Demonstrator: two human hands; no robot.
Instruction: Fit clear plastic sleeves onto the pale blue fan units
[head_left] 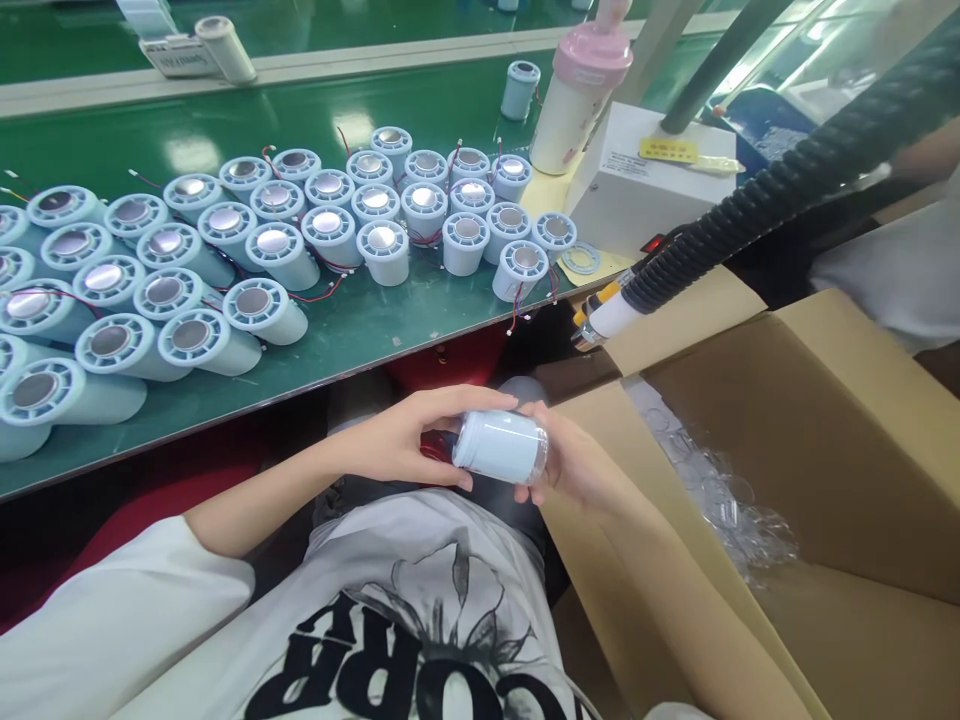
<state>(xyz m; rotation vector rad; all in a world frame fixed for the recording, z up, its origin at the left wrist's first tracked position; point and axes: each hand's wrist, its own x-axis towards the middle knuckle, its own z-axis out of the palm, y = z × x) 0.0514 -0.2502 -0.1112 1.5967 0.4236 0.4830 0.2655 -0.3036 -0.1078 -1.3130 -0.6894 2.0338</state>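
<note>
Above my lap I hold a light blue cylinder [499, 447] lying on its side, with a clear plastic cover over its right end. The fingers and thumb of my left hand [409, 435] grip its left end. My right hand [574, 460] wraps round the clear-covered right end. On the green bench stand many similar light blue cylinders [276, 252], with ribbed rims, round silvery or grey centres and thin red and dark wires; those at the left lean over. What lies under my palms is hidden.
At my right is an open cardboard box [862, 620] holding clear plastic pieces [720, 490]. A black corrugated hose [750, 200] slants over it. A pink-lidded bottle [577, 95] and a white machine [637, 180] stand at the bench's right end. The bench edge [337, 375] runs before me.
</note>
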